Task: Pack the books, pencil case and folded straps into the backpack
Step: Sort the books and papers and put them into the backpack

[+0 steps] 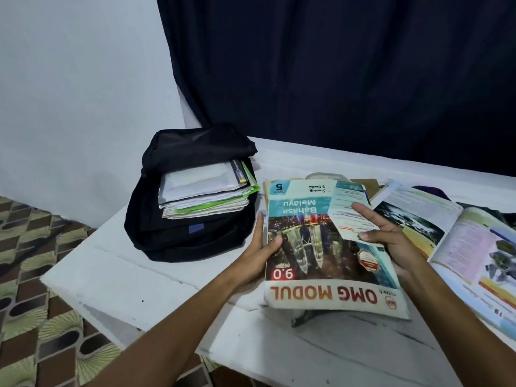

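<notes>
A black backpack lies open on the white table at the left, with a stack of books and papers sticking out of its mouth. I hold a workbook titled "OMG MODUL Bahasa Melayu" above the table. My left hand grips its left edge, thumb on the cover. My right hand grips its right edge and a folded-over flap of the cover. Under the workbook something grey and metallic shows. No pencil case or straps can be made out.
An open textbook with colour pictures lies at the right of the table. A brown board and more paper lie behind the workbook. A dark curtain hangs behind. Patterned floor is at the left below the table edge.
</notes>
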`<control>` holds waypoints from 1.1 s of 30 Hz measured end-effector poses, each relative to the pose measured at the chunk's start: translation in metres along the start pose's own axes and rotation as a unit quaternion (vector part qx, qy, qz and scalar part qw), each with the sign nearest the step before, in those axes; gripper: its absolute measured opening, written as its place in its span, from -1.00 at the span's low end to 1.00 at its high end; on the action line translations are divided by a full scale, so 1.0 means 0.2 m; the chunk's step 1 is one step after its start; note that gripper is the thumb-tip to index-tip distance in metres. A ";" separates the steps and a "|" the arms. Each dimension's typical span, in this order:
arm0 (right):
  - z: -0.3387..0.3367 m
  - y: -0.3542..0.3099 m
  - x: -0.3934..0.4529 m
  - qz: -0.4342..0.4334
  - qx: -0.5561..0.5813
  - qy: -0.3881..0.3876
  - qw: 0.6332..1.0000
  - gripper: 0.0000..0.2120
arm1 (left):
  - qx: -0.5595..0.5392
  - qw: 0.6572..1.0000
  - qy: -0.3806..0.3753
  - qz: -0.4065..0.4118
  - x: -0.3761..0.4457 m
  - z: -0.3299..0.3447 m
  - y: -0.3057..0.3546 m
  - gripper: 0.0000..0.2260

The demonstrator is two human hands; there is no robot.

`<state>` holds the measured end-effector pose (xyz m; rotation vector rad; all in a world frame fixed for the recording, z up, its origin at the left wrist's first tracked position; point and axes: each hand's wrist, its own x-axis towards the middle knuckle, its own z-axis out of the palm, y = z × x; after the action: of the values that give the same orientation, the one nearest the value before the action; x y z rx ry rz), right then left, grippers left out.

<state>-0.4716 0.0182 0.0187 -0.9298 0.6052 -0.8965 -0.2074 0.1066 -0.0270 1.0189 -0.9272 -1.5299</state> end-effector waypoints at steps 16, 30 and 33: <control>-0.03 -0.14 0.20 0.058 -0.068 0.027 0.996 -0.23 | 0.012 0.998 0.035 0.046 0.15 0.01 0.20 0.19; 0.72 -0.10 0.68 0.078 -0.417 -0.073 0.903 -0.26 | 0.130 0.971 0.202 0.006 -0.14 -0.50 0.61 -0.17; 0.87 0.03 0.79 0.087 -0.382 -0.042 0.919 -0.38 | 0.103 0.969 0.225 -0.025 -0.17 -0.67 0.71 -0.24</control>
<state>-0.2551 -0.0432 0.0864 -1.5758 0.9750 -0.4404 -0.0311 0.1077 0.0631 1.4758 -0.7485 -1.1831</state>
